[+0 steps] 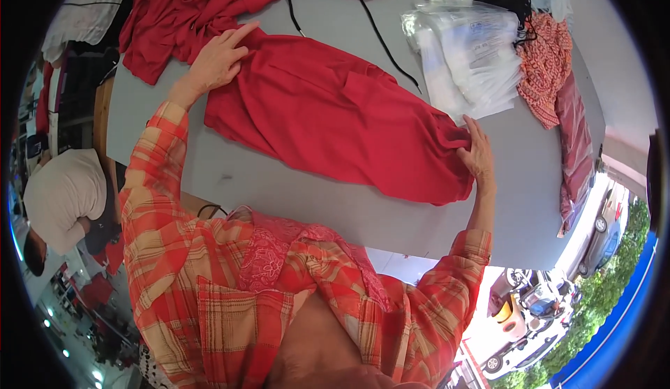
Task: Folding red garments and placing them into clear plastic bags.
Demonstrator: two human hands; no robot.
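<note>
A red garment (335, 120) lies across the grey table in front of me, folded into a long, slightly rumpled shape. At its far left corner rests my left hand (218, 61), fingers stretched out and apart, the index finger reaching past the fabric's edge. My right hand (478, 153) has hold of the garment's bunched right end between thumb and fingers; some fingertips are hidden in the folds. What kind of garment it is cannot be told from its folded state.
More red cloth (202, 5) is heaped at the far left. Clear plastic bags (471, 54) are stacked at the far right, beside an orange patterned cloth (544, 68) and a bagged dark red item (576, 152). Black cords (387, 43) lie on the grey table (279, 186). Another person (66, 200) bends over at left.
</note>
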